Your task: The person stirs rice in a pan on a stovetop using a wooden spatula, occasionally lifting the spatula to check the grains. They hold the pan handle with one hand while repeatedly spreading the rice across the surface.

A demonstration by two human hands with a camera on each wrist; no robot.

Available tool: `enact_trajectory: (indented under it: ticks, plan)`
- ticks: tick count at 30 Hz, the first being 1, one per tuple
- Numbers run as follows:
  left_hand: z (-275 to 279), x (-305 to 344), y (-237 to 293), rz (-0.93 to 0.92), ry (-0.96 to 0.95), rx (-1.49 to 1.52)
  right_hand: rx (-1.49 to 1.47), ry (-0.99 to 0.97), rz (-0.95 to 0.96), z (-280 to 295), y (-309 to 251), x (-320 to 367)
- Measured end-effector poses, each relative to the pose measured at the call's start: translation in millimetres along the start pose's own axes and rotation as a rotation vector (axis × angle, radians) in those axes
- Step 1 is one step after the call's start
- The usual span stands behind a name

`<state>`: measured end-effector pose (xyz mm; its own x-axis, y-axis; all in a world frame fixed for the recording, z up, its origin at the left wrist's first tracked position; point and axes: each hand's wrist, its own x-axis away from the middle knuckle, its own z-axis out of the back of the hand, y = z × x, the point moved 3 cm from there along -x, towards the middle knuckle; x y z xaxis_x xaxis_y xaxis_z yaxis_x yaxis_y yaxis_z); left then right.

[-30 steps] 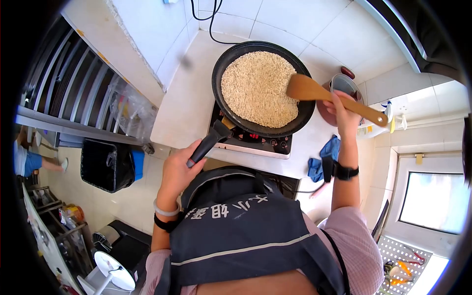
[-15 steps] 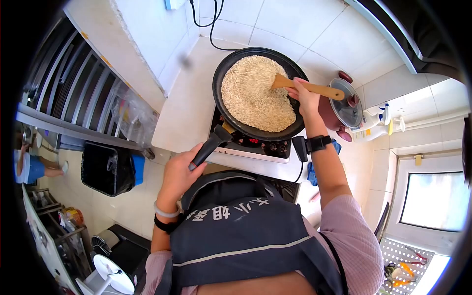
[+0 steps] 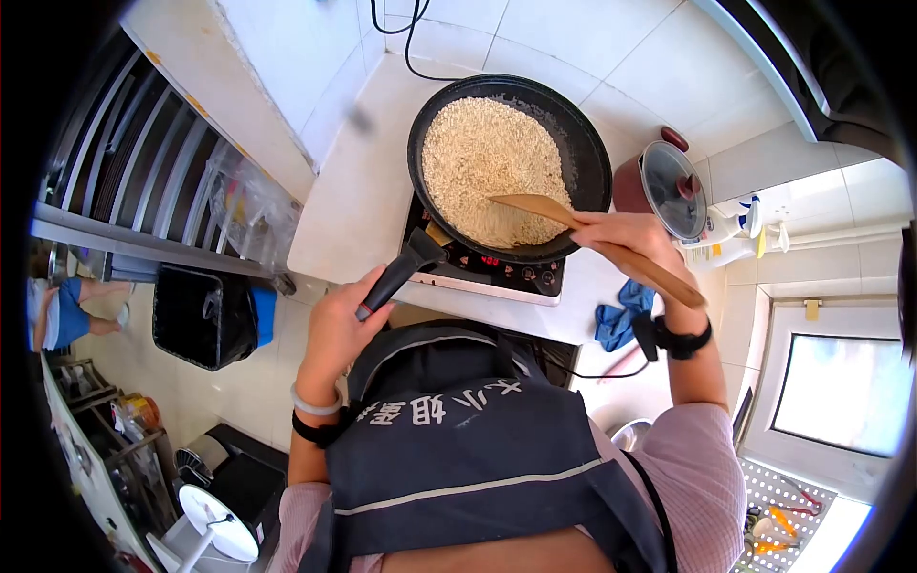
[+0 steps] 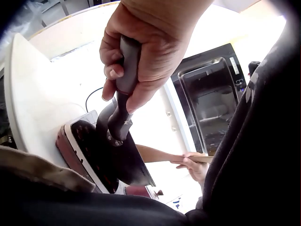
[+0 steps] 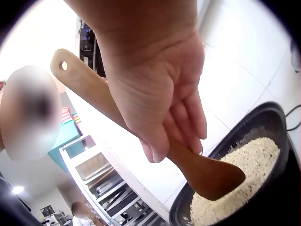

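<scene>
fingers of right hand clamp spatula, blade beyond touching grain; left hand grips pan handle

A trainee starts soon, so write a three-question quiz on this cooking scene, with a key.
1. Which hand holds the wooden spatula?
2. True or false: the left hand rests on the counter.
3. In the head view, what lies right of the cooker: (a) an egg carton, (b) a blue cloth, (c) a banana?

Key:
1. The right hand.
2. False; the left hand grips the pan handle.
3. (b)
</scene>
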<state>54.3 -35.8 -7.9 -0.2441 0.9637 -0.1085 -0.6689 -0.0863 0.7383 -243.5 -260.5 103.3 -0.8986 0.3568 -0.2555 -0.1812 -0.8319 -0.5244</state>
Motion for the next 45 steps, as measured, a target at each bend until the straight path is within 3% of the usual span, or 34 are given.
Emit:
enact_trajectory:
  ticks: [2, 7, 10, 14, 17, 19, 20, 22, 23, 28, 30, 31, 32, 36, 42, 45]
  plan:
    - [0, 0, -1, 0.002, -0.004, 0.002, 0.012, -0.06, -0.084, 15, -13, 12]
    - [0, 0, 1, -0.006, 0.006, -0.014, 0.097, -0.223, -0.044, -2, -33, 7]
    - [1, 0, 1, 0.005, 0.002, 0.013, 0.193, -0.152, 0.073, -25, -11, -7]
    - [-2, 2, 1, 0.028, 0.008, 0.031, 0.215, -0.113, 0.068, -44, 17, -32]
    - [-2, 3, 4, 0.058, 0.009, 0.032, 0.2, 0.067, 0.101, -63, 57, -44]
    - [-3, 4, 3, 0.056, 0.015, 0.022, 0.195, 0.304, 0.062, -65, 75, -48]
    - [-5, 5, 1, 0.058, 0.022, 0.031, 0.194, 0.307, 0.065, -66, 81, -50]
    - [-5, 4, 1, 0.059, 0.03, 0.04, 0.111, 0.586, -0.287, -57, 99, -46]
    - [-4, 4, 2, 0.058, 0.032, 0.028, 0.12, 0.592, -0.351, -54, 103, -41]
    - [0, 1, 5, 0.05, 0.03, -0.017, 0.258, 0.578, -0.383, -34, 96, -11]
    - [0, 0, 3, 0.071, 0.016, -0.003, 0.3, 0.53, -0.263, -31, 80, 2]
    - [0, 0, 2, 0.072, 0.012, 0.0, 0.325, 0.446, -0.292, -32, 68, 6]
    - [0, 0, 2, 0.055, 0.008, -0.013, 0.392, 0.412, -0.154, -35, 60, 8]
    - [-2, -1, -2, 0.012, 0.013, 0.009, 0.314, 0.226, -0.092, -52, 13, 18]
    - [-2, 0, -1, 0.095, -0.004, 0.052, 0.104, 0.307, -0.107, -23, -20, 14]
    - [-1, -1, 2, 0.066, -0.001, 0.006, -0.014, 0.139, -0.083, -18, -28, 15]
